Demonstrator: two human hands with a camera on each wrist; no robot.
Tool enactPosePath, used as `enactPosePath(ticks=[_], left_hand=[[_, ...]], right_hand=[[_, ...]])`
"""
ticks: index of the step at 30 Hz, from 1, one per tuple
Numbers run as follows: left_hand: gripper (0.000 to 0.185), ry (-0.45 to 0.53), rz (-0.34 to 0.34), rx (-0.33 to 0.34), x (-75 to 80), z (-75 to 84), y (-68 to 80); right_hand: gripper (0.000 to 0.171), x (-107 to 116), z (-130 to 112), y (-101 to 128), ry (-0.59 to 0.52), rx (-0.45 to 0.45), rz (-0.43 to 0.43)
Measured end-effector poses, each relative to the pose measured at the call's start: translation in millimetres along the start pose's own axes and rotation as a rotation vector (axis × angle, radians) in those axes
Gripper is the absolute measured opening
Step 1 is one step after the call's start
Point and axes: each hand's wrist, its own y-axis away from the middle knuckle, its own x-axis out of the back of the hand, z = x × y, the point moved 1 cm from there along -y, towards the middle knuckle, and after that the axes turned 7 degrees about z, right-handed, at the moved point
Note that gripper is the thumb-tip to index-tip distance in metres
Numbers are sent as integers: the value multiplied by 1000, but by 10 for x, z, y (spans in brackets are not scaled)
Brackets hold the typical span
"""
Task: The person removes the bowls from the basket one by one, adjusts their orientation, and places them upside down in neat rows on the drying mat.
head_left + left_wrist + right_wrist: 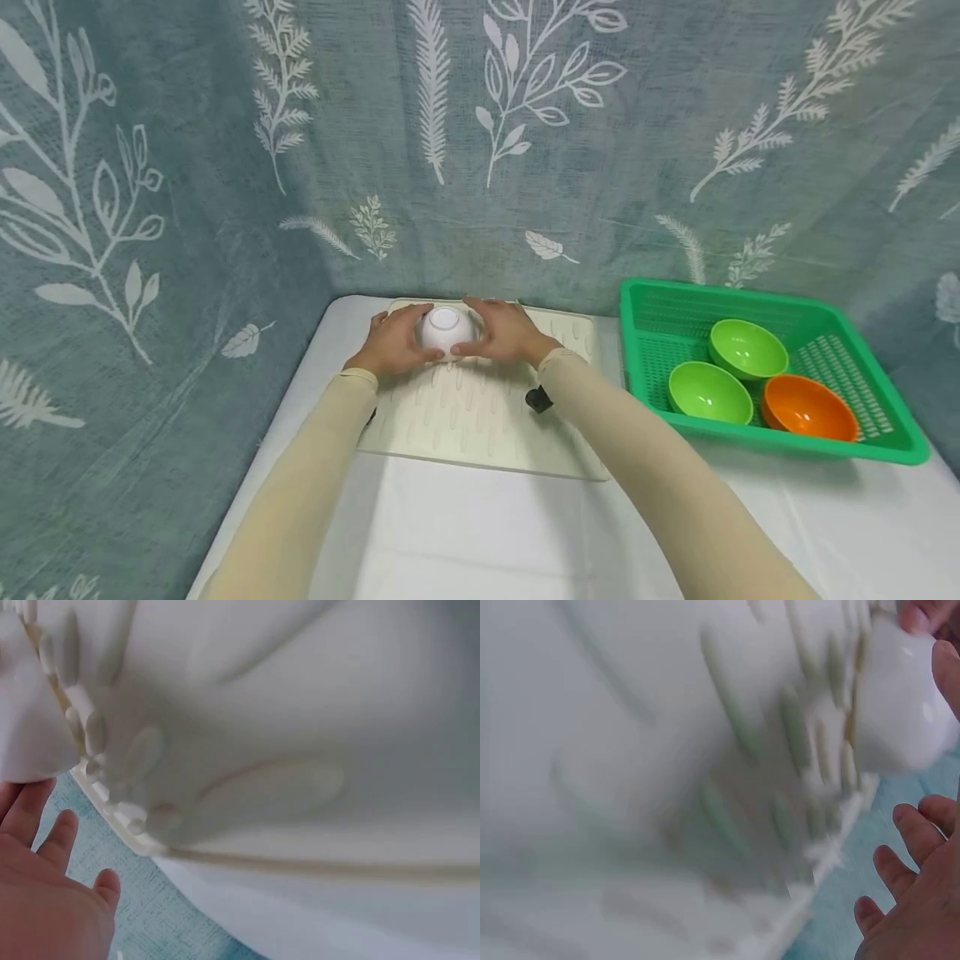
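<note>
In the green basket [885, 437], 3 bowls [708, 392]; hands [450, 337] hold a white bowl [445, 329].

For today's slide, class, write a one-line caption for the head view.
Both hands, left hand and right hand, cup an upside-down white bowl on a ridged drying mat.

a white table [487, 533] carries a cream drying mat [480, 417] and a green basket [885, 433].

Two bare hands, long close-fitting beige sleeves down to the wrists, small black wrist-mounted device
</note>
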Motion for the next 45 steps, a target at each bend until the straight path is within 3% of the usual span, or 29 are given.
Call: enactPosePath(ticks=[6,15,27,36,45], left_hand=[[84,-34,-19,18,92,-32,-85],[85,1,-32,51,202,-333,-102],[88,-2,-40,71,368,-602,-95],[89,-12,-45,75,509,-790,-31],[89,-21,-37,111,554,-843,100]], right_hand=[[103,377,134,30,-14,-24,28],[102,970,258,196,-18,-26,63],[102,1542,969,738,7,-158,131],[108,1808,1504,1120,72,-307,106],[108,1758,1887,1332,111,-384,-55]])
